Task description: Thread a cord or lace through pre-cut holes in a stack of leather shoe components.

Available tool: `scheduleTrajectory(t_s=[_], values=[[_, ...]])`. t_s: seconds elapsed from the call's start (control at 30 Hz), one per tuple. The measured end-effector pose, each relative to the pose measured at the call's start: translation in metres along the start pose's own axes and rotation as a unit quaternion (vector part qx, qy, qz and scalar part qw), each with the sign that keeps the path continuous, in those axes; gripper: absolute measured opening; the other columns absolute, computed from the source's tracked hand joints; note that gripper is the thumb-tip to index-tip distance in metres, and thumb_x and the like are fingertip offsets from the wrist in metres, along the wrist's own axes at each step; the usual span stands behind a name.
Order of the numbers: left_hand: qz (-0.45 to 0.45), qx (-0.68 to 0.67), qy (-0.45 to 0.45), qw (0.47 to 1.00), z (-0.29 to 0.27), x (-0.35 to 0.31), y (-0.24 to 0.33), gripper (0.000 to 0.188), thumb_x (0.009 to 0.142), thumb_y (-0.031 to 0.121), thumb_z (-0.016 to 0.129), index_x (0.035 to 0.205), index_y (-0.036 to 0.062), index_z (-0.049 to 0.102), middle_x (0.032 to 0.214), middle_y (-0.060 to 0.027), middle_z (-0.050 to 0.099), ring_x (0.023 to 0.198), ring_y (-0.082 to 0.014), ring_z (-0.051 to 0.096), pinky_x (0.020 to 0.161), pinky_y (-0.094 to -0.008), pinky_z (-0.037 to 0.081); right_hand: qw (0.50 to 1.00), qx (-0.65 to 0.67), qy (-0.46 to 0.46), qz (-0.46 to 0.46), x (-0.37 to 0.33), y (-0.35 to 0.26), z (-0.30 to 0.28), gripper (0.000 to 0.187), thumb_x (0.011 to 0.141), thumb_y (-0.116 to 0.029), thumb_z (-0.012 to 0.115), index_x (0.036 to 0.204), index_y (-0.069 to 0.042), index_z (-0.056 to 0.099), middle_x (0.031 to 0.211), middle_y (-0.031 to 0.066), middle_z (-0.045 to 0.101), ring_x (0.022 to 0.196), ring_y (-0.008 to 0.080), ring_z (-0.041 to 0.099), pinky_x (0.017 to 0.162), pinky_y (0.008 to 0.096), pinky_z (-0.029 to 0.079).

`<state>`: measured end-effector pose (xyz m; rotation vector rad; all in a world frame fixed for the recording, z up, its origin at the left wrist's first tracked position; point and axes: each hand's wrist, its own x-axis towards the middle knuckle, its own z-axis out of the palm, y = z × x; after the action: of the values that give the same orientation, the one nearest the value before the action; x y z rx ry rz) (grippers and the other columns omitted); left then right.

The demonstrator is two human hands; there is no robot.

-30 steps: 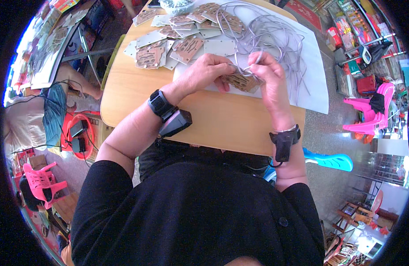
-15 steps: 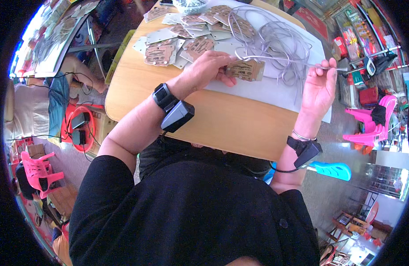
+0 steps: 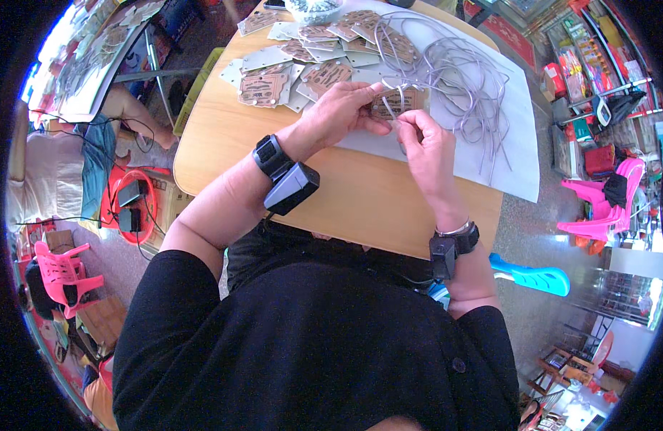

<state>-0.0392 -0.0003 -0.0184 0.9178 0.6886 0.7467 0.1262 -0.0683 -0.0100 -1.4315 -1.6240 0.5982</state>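
Note:
My left hand (image 3: 344, 115) is closed on the edge of a brown printed card (image 3: 406, 103), thumb and fingers at its left side. Close by on the right, my right hand (image 3: 425, 144) pinches a thin grey-lilac cord (image 3: 390, 107) in front of the card. The cord runs up across the card's front; its end is hidden in the fingers. A loose tangle of the same cord (image 3: 461, 72) lies on the white sheet (image 3: 515, 161) behind and to the right. Several brown and white cards (image 3: 263, 89) are heaped beyond my left hand.
A clear bowl (image 3: 313, 10) of small pieces stands at the far table edge. The wooden table (image 3: 317, 194) ends close to my lap. Pink chairs (image 3: 610, 197) stand on the floor. A person (image 3: 94, 154) sits at left by another card-covered table (image 3: 94, 57).
My right hand has come in from the far right to beside my left hand, bringing the cord. The left hand and card have stayed nearly in place.

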Motion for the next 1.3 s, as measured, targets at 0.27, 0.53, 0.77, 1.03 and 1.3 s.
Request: scheduleTrajectory(t_s=[0.27,0.53,0.77,1.03,1.3], values=[[0.008,-0.002,-0.004,1.0,0.003,0.001,-0.002,0.037,0.097,0.029,0.047,0.106,-0.0057,0.055,0.089,-0.0108,0.06,0.074,-0.017,0.064,0.068,-0.0259,0.055,0.998,-0.047,0.018,-0.024,0.0,-0.004,0.004,0.009,0.083,-0.013,0.064,0.085,-0.004,0.063,0.064,0.0102,0.062,0.053,0.0169,0.058,0.05,0.0304,0.044],[0.023,0.096,-0.006,0.995,0.003,0.003,-0.005,0.036,0.097,0.032,0.047,0.099,-0.003,0.058,0.077,-0.0057,0.06,0.067,-0.012,0.059,0.059,-0.0242,0.049,0.997,-0.022,0.045,-0.051,0.002,-0.006,0.005,0.009,0.085,-0.012,0.062,0.087,-0.003,0.063,0.067,0.0098,0.062,0.055,0.0165,0.058,0.052,0.0293,0.045],[0.031,0.091,-0.006,0.995,0.002,0.003,-0.006,0.037,0.097,0.033,0.047,0.1,-0.002,0.059,0.077,-0.0036,0.06,0.063,-0.0098,0.056,0.058,-0.0228,0.047,0.988,0.134,-0.004,0.078,0.002,-0.006,0.002,0.012,0.085,-0.013,0.063,0.088,-0.002,0.063,0.066,0.0048,0.061,0.059,0.0088,0.053,0.055,0.0254,0.044],[0.037,0.121,-0.003,0.992,0.005,0.001,-0.004,0.035,0.096,0.032,0.049,0.1,-0.0008,0.061,0.077,-0.0013,0.06,0.063,-0.0082,0.055,0.058,-0.0216,0.045,0.997,0.076,0.018,0.006,0.003,-0.004,0.008,0.01,0.084,-0.01,0.064,0.086,0.0,0.064,0.072,0.0078,0.065,0.061,0.011,0.057,0.058,0.0269,0.046],[0.048,0.12,-0.006,0.992,0.006,0.002,-0.008,0.031,0.096,0.028,0.051,0.099,-0.0004,0.061,0.079,-0.0029,0.061,0.067,-0.0102,0.057,0.062,-0.0213,0.047,0.997,0.032,0.056,-0.034,0.002,-0.005,0.007,0.011,0.084,-0.012,0.063,0.082,-0.001,0.063,0.066,0.0072,0.061,0.057,0.0113,0.055,0.052,0.0281,0.044]])
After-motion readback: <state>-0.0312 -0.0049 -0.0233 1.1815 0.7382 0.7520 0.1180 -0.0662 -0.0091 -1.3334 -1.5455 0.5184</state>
